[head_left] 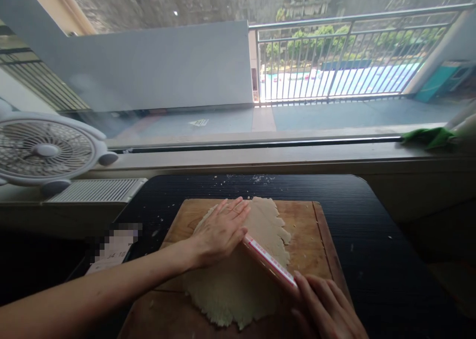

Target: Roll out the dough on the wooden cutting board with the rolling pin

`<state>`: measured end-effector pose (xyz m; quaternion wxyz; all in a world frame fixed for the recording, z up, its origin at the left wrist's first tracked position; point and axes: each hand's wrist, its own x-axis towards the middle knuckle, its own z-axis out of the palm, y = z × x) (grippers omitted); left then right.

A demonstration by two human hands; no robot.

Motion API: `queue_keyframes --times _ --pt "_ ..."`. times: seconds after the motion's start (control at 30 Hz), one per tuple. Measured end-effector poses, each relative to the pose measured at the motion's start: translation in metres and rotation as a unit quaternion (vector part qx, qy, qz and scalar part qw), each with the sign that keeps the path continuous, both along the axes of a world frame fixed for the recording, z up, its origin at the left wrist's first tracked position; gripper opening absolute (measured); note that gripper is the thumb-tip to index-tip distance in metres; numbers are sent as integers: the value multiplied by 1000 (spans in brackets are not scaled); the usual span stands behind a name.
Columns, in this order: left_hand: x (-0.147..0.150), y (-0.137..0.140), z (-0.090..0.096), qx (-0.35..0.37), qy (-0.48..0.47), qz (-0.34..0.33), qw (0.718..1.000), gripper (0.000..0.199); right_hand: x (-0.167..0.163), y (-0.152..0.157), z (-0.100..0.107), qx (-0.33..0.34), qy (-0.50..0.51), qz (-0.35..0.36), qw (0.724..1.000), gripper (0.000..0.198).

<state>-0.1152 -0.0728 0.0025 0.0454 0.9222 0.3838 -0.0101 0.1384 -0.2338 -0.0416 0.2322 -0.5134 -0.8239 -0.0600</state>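
Note:
A sheet of rolled-out dough with ragged edges lies on a wooden cutting board. My left hand rests flat on the dough's upper left part, fingers stretched out, its thumb side beside the far end of a rolling pin. That rolling pin, wooden with a white and red label, slants across the dough's right side. Its near end is in my right hand, whose fingers curl over it; part of that grip is hidden.
The board lies on a black table with crumbs and flour near its far edge. A phone-like device, partly blurred, is at left. Beyond stand a white fan, a window sill and a green cloth.

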Motion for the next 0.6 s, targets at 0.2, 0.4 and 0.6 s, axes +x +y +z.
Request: queue_keyframes --times 0.2,0.4,0.6 --pt "95 78 -14 -27 -14 36 999 61 23 5 3 -11 16 -108 994 43" --pt "89 74 -10 -21 -32 40 998 58 17 -4 3 -22 -34 -59 997 44" --pt "-38 -27 -8 31 -38 51 998 51 -9 6 7 11 -16 31 999 38"
